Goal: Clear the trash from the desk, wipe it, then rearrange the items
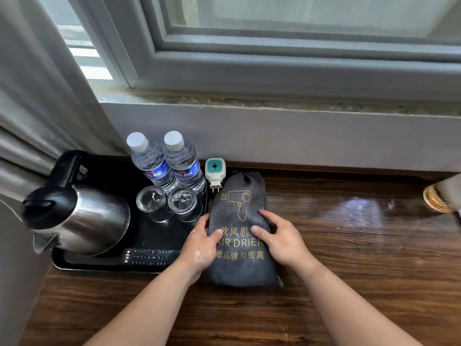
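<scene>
Hands meet on a grey drawstring bag printed with a yellow hair-dryer outline. We see the left hand gripping the bag's left edge, thumb on top and fingers curled round the side. The right hand lies over the bag's right edge with thumb and forefinger bent on the upper face; whether its other fingers wrap the edge we cannot tell.

From the left, we note a grey curtain, then a black tray on the wooden tabletop. On the tray stand a steel kettle at the left, two capped water bottles side by side at the back, and two upturned clear glasses just in front of them. A dark remote control lies along the tray's near edge, its right end hidden under the left hand.

A white and teal plug-in device lies between the tray and the top of the bag. The bag lies flat on the tabletop, just beside the tray's right edge, its tied neck toward the wall below the window. At the far right edge sits a blurred round object.
</scene>
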{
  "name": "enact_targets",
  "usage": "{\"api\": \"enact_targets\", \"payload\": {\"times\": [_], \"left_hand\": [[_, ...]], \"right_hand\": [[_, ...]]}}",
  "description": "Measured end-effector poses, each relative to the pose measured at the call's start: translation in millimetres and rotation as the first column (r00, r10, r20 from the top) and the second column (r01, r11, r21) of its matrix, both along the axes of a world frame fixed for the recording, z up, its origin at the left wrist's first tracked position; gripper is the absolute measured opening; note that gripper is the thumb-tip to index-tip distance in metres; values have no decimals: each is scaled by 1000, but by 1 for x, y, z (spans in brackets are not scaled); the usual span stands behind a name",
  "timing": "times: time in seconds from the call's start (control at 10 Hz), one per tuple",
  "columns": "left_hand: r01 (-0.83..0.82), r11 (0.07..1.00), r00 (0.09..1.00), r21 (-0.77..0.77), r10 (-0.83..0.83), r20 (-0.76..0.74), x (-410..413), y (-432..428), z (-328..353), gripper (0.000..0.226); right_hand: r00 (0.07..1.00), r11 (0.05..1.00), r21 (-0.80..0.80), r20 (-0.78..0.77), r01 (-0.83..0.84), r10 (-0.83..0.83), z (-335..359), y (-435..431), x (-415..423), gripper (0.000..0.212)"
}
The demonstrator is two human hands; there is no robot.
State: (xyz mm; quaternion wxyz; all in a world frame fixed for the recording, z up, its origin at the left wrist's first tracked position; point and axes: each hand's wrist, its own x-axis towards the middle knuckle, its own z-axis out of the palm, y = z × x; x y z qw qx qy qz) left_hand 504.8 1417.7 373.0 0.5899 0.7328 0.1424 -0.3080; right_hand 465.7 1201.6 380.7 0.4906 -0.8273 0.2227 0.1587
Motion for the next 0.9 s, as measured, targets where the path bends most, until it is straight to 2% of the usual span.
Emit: {"api": "enact_targets", "payload": {"times": [0.1, 0.2, 0.3, 0.4, 0.5, 0.6, 0.7, 0.9], "left_hand": [[18, 1000, 1000, 5, -18, -20, -11, 7, 9, 39], [124, 984, 992, 132, -122, -22, -42, 28, 11, 27], [78, 975, 995, 209, -64, -75, -77, 44, 7, 12], [-98, 984, 985, 146, 117, -128, -95, 49, 8, 8], [-167, 980, 968, 108, 184, -173, -98, 51, 4, 7], [-140, 984, 969, 107, 158, -189, -100, 55, 1, 9], [-96, 990, 977, 102, 113, -182, -97, 62, 6, 12], [52, 981, 993, 186, -30, -118, -93, 82, 26, 14]], "right_hand": [[998, 995, 83, 0, 57, -57, -6, -4, -21, 81], [990, 966, 224, -96, 127, -108, -7, -12, -57, 58], [959, 932, 301, -251, 205, -130, -12, -14, -92, 34], [935, 903, 332, -314, 271, -165, -16, -9, -114, 3], [891, 845, 335, -334, 417, -307, -19, -4, -120, 9], [832, 773, 343, -375, 534, -409, -19, 0, -121, 9], [811, 756, 327, -380, 567, -444, -12, 2, -126, 5], [854, 867, 183, -352, 464, -383, 12, -15, -152, 10]]}}
